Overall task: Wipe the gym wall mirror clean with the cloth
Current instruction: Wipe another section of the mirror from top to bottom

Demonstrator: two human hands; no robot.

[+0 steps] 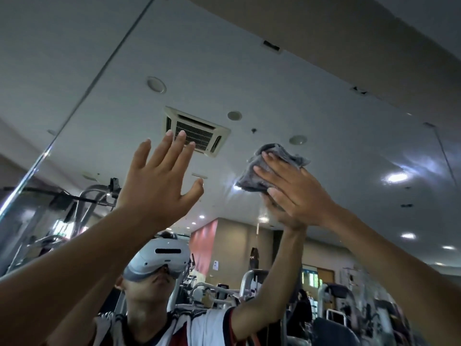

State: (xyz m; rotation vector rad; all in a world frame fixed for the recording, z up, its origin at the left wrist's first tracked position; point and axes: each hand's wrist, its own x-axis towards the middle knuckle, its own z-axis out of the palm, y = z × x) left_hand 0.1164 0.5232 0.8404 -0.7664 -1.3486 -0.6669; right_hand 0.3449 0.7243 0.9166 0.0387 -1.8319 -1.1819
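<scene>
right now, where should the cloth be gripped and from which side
Probably the bunched top fold of the cloth, pinched from above. The right hand pins its middle flat on the mirror with straight fingers, so only that raised edge above the fingertips stands free enough to pinch.

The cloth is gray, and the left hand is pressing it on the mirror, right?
No. The head view shows the right hand pressing the gray cloth on the mirror. The left hand holds nothing, fingers spread.

No text (all too blurred) is legible.
</scene>
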